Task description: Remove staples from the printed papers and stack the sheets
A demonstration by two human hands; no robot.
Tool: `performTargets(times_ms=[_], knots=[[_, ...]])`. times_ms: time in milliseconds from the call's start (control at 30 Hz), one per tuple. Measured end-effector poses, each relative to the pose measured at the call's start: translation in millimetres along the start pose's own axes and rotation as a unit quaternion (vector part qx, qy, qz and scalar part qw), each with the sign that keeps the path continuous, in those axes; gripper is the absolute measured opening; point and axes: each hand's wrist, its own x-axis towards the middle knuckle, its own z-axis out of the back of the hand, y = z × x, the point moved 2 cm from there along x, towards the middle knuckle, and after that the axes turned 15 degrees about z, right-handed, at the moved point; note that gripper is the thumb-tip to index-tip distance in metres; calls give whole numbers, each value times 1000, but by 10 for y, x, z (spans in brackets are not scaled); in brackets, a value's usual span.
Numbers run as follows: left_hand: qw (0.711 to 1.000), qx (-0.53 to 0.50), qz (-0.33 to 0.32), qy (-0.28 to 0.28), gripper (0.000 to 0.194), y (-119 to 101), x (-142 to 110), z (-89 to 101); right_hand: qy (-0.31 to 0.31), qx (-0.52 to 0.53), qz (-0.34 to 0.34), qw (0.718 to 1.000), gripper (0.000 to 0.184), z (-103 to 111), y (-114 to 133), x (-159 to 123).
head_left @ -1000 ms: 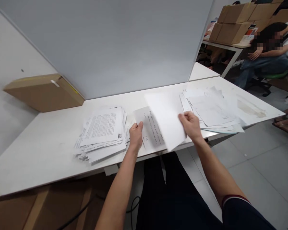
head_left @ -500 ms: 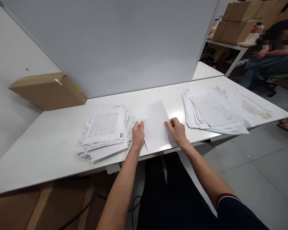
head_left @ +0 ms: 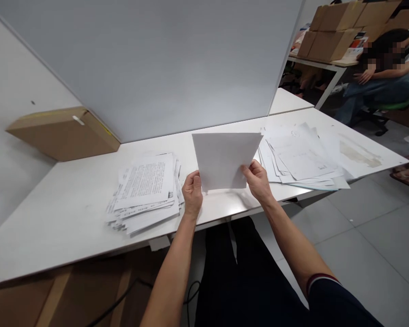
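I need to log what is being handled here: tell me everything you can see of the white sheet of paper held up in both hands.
The white sheet of paper is plain and blank on the side facing the camera, thin and slightly curved. It is lifted upright above the front edge of the white table, between two paper piles. The left hand pinches its lower left corner and the right hand its lower right edge. Nothing else touches it.

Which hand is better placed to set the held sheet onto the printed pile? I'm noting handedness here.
Left, probably. The left hand grips the sheet at its lower left corner, right beside the printed pile. The right hand sits nearer the other pile.
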Motion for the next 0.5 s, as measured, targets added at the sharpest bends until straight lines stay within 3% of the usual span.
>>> performTargets(times_ms=[133,233,500], knots=[[999,27,-40,-2,35,-57,-29,-20,13,-20,-18,1000,25,1,-86,-78],[999,30,-28,25,31,-73,-47,-43,26,-48,-45,998,29,7,-131,-126],[999,39,-32,15,34,-82,-68,-23,40,-55,-37,997,27,-54,-113,-136]])
